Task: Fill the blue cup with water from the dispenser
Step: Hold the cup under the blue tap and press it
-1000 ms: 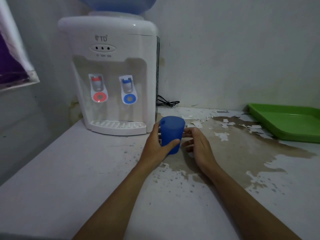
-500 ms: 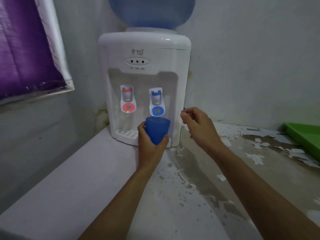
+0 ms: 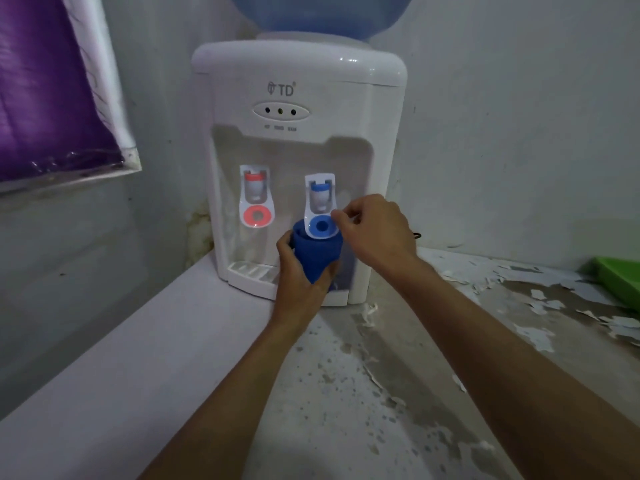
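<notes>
A white water dispenser (image 3: 346,95) stands in the corner with a blue bottle (image 3: 318,12) on top. It has a red tap (image 3: 255,199) on the left and a blue tap (image 3: 321,209) on the right. My left hand (image 3: 298,275) grips the blue cup (image 3: 317,254) and holds it upright right under the blue tap, the tap's lever dipping into the cup's mouth. My right hand (image 3: 374,233) is beside the blue tap, its pinched thumb and forefinger at the lever's right edge. No water stream is visible.
The drip tray (image 3: 249,271) sits below the taps. The counter (image 3: 173,375) has peeling paint on its right side. A green tray (image 3: 620,275) lies at the far right. A purple sheet (image 3: 45,84) hangs on the left wall. A black cord (image 3: 415,235) runs behind the dispenser.
My left hand lifted the cup off the counter and brought it up under the blue tap. My right hand left the cup and rose to the tap's lever. The view moved closer.
</notes>
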